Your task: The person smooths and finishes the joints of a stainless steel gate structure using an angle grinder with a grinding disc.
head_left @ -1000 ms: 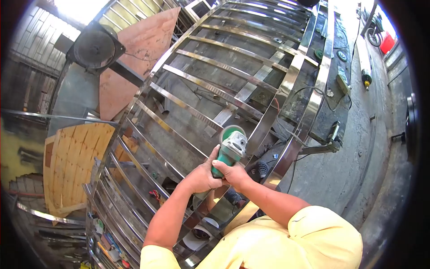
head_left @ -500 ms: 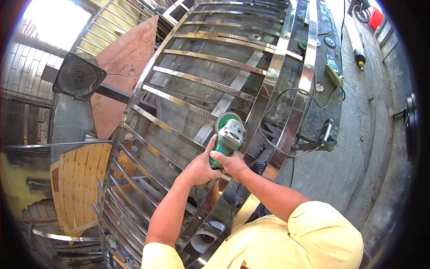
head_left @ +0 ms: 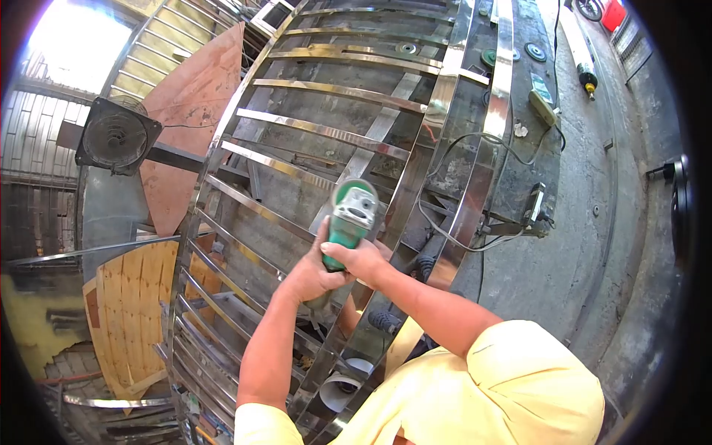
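item: one green angle grinder (head_left: pixel 343 237) — mid-scene, above the steel frame (head_left: pixel 437 107). long axis: near to far, far end leaning right. disc (head_left: pixel 349 190): at the far end, beyond your hold. grip: both hands closed round the body — your left hand (head_left: pixel 308 277) along its left side, your right hand (head_left: pixel 362 259) at its near right, thumb across the top. nearer hand: neither; both touch. slat (head_left: pixel 278 163): reaches the disc's left edge in view; contact, you cannot tell.
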### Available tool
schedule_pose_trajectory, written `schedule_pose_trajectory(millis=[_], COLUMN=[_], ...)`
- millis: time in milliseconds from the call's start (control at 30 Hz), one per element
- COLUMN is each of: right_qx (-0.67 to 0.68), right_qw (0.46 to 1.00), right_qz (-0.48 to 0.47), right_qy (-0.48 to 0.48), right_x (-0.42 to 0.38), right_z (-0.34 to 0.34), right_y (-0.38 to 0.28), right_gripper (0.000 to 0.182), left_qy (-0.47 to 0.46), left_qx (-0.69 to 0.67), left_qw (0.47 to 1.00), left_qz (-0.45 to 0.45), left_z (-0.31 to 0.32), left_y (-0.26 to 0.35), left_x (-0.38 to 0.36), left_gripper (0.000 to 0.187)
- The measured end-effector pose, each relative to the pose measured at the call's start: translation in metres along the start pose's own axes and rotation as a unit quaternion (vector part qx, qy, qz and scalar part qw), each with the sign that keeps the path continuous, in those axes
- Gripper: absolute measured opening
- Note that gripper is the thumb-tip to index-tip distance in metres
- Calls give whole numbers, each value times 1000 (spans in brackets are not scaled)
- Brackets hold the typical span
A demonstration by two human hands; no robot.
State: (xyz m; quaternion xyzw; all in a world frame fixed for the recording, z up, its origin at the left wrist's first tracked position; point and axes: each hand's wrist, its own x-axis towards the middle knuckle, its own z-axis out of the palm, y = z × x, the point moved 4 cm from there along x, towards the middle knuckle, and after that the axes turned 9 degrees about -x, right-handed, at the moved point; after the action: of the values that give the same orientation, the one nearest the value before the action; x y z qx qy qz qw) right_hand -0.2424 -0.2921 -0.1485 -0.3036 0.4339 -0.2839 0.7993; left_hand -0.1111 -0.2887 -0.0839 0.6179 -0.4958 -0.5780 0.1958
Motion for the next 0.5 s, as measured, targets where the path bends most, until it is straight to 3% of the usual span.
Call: schedule_pose_trajectory(millis=[33, 100, 233, 300, 367, 500], right_qx=[23, -14, -67, -91, -58, 2], right_qw=[999, 1000, 997, 991, 997, 1000], right_qz=[-36, -3, 45, 88, 47, -9], right_qy=[19, 9, -18, -42, -17, 0], right_x=[-2, 3, 23, 25, 20, -1], right_z=[-2, -5, 11, 15, 11, -6], right_y=[5, 6, -13, -15, -7, -4], right_gripper=[61, 61, 62, 64, 64, 61], left_qy=[-7, -17, 20, 29, 16, -16], left_qx=[23, 42, -131, -74, -69, 85], left_qw=[1000, 999, 991, 997, 997, 996], left_qz=[-2, -24, -12, -12, -18, -36], left_z=[6, 9, -8, -15, -12, 12], left_y=[-3, 0, 0, -3, -4, 11], left_x=[-2, -4, -2, 0, -4, -3], left_gripper=[132, 130, 130, 131, 132, 132])
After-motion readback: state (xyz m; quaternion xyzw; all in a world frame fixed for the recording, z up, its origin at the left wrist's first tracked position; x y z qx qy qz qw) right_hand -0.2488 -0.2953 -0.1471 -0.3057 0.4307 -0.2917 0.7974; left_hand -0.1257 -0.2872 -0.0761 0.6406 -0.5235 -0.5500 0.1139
